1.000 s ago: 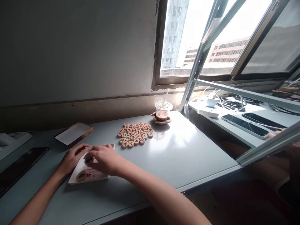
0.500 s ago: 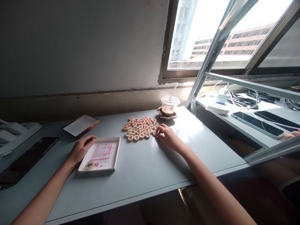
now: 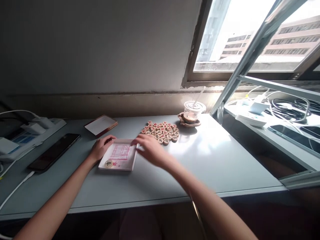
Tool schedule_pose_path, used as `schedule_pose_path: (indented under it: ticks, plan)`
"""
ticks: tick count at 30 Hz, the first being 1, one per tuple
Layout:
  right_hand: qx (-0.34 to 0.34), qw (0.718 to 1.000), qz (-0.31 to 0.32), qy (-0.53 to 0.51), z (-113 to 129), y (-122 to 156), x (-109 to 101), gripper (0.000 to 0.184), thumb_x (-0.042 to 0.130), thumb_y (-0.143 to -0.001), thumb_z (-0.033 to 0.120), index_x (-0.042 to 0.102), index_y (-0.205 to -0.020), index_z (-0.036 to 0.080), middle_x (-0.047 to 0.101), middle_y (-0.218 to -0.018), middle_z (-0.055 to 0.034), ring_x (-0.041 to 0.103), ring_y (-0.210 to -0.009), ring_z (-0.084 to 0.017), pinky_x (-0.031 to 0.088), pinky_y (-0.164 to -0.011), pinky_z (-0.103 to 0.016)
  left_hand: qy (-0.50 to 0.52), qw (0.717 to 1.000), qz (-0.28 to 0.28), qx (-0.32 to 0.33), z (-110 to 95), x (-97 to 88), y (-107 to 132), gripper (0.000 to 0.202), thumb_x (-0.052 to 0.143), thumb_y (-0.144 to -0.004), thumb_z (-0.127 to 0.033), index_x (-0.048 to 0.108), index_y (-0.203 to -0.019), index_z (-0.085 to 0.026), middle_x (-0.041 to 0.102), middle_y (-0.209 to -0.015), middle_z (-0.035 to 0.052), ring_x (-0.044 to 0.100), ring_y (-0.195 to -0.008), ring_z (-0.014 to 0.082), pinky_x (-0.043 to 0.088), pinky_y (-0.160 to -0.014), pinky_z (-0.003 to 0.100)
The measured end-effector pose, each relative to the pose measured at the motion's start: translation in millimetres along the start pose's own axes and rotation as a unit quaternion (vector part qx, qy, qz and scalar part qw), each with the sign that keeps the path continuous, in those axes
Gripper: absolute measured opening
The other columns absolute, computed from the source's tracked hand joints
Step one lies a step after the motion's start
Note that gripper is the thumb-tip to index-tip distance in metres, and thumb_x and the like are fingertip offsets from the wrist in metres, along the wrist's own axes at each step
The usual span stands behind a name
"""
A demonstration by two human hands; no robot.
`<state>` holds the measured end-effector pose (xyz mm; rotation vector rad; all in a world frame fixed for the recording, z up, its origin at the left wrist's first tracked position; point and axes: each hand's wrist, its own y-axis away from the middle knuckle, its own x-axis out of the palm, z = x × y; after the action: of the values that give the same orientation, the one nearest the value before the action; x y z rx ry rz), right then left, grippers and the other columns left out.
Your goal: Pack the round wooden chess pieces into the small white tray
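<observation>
My left hand point(image 3: 101, 148) grips the upper left edge of a shallow white box point(image 3: 134, 164), its fingers curled over the rim. Inside lies one round wooden Chinese chess piece point(image 3: 108, 163) with a black character, on a bottom printed with a pink grid. Over the box's right side is my right hand point(image 3: 150, 148), fingers bent down together and slightly blurred; what they hold, if anything, is hidden. Just behind it, a cluster of Chinese chess pieces point(image 3: 162, 132) with red and black characters lies flat on the table, partly covered by that hand.
A box lid point(image 3: 101, 125) lies behind my left hand. A phone point(image 3: 55, 151) and a power strip point(image 3: 53, 128) are at the left. A plastic cup with a straw point(image 3: 193, 110) stands on a brown holder at the back. A metal frame point(image 3: 247, 63) rises at the right.
My right hand has moved left from the right end of the cluster to over the box's right side. My left hand stays on the box. The view has turned left.
</observation>
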<state>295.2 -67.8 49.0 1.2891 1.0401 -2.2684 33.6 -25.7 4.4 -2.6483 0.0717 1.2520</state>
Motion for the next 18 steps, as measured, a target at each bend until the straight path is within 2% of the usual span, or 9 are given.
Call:
schedule_pose_path:
  ticks: [2,3,5,7,9,12,15,18]
  plan:
    - [-0.100,0.992,0.077,-0.002,29,-21,34,0.020,0.054,-0.084,0.024,0.060,-0.102,0.018,0.060,-0.105,-0.0069,0.057,-0.085,-0.017,0.039,-0.070,-0.028,0.001,1.000,-0.001,0.005,1,0.1,-1,0.034,0.039,-0.077,-0.043,0.060,-0.083,-0.018,0.065,-0.082,0.0027,0.058,-0.074,0.0184,0.043,-0.063,0.024]
    - [-0.120,0.988,0.099,0.001,39,-29,50,0.019,0.050,-0.086,0.023,0.061,-0.100,0.019,0.060,-0.104,-0.0061,0.057,-0.082,-0.017,0.039,-0.069,-0.028,0.001,1.000,-0.002,0.008,2,0.3,-1,0.033,0.038,-0.077,-0.042,0.059,-0.083,-0.018,0.065,-0.082,0.0031,0.058,-0.075,0.0188,0.043,-0.065,0.024]
    - [-0.131,0.984,0.116,0.009,49,-40,72,0.019,0.047,-0.088,0.024,0.062,-0.099,0.019,0.062,-0.100,-0.0057,0.057,-0.080,-0.016,0.039,-0.067,-0.028,-0.001,1.000,-0.002,0.015,5,0.9,-2,0.031,0.038,-0.077,-0.040,0.058,-0.083,-0.017,0.064,-0.083,0.0036,0.058,-0.078,0.0195,0.044,-0.069,0.025]
    - [-0.128,0.986,0.105,0.010,48,-44,77,0.017,0.049,-0.087,0.026,0.062,-0.095,0.019,0.063,-0.096,-0.0050,0.057,-0.082,-0.017,0.038,-0.069,-0.029,-0.007,1.000,-0.001,0.023,6,1.4,-2,0.031,0.037,-0.078,-0.040,0.057,-0.084,-0.017,0.064,-0.083,0.0038,0.057,-0.080,0.0200,0.044,-0.070,0.025]
    - [-0.116,0.990,0.075,0.001,40,-41,64,0.014,0.052,-0.085,0.028,0.061,-0.091,0.018,0.062,-0.095,-0.0045,0.055,-0.087,-0.017,0.037,-0.073,-0.030,-0.014,1.000,0.003,0.026,7,1.4,-2,0.031,0.037,-0.078,-0.041,0.057,-0.084,-0.017,0.064,-0.083,0.0035,0.057,-0.080,0.0201,0.043,-0.070,0.025]
    - [-0.067,0.997,0.019,-0.022,25,-22,24,0.016,0.051,-0.087,0.030,0.058,-0.097,0.019,0.060,-0.099,-0.0040,0.054,-0.093,-0.016,0.036,-0.079,-0.030,-0.011,1.000,0.015,0.021,7,0.5,-2,0.032,0.037,-0.080,-0.043,0.057,-0.086,-0.018,0.064,-0.081,0.0026,0.057,-0.077,0.0190,0.042,-0.066,0.025]
    - [0.020,0.999,-0.018,-0.021,5,15,-21,0.019,0.048,-0.089,0.030,0.057,-0.104,0.022,0.059,-0.099,-0.0041,0.053,-0.094,-0.015,0.035,-0.080,-0.029,0.000,1.000,0.028,0.006,7,-0.6,-1,0.033,0.037,-0.080,-0.044,0.057,-0.087,-0.020,0.064,-0.078,0.0010,0.057,-0.070,0.0175,0.040,-0.058,0.024]
    - [0.114,0.993,-0.021,0.001,-20,60,-45,0.017,0.049,-0.089,0.028,0.056,-0.103,0.022,0.060,-0.097,-0.0028,0.055,-0.082,-0.013,0.037,-0.073,-0.026,0.003,1.000,0.030,-0.007,8,-0.8,-1,0.032,0.037,-0.079,-0.045,0.058,-0.087,-0.021,0.063,-0.073,-0.0005,0.056,-0.064,0.0170,0.039,-0.055,0.023]
